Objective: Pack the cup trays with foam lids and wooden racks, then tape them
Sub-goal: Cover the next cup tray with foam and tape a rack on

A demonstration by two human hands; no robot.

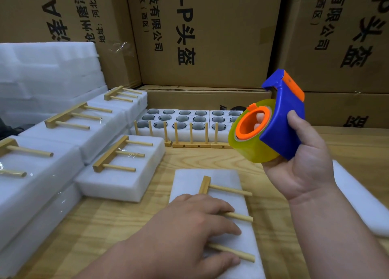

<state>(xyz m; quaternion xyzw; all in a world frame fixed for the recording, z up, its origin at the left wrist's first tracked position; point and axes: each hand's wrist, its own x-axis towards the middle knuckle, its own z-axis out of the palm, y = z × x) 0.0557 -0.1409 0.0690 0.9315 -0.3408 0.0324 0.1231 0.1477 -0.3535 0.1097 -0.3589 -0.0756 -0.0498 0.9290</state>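
Observation:
A white foam lid point(189, 181) lies on the wooden table in front of me, with a wooden rack point(229, 190) of three pegs lying flat on top. My left hand point(189, 226) rests palm down on the rack and the lid, fingers spread. My right hand point(299, 167) grips a blue and orange tape dispenser point(282, 120) with a yellowish tape roll point(252, 150), raised above the table to the right of the lid. Fingers show through the roll's orange core.
Several foam packs with racks on top point(124, 158) are stacked at the left. Open cup trays point(179, 118) and upright racks point(191, 144) stand at the back. A loose foam sheet point(362, 200) lies at right. Cardboard boxes point(202, 36) wall the rear.

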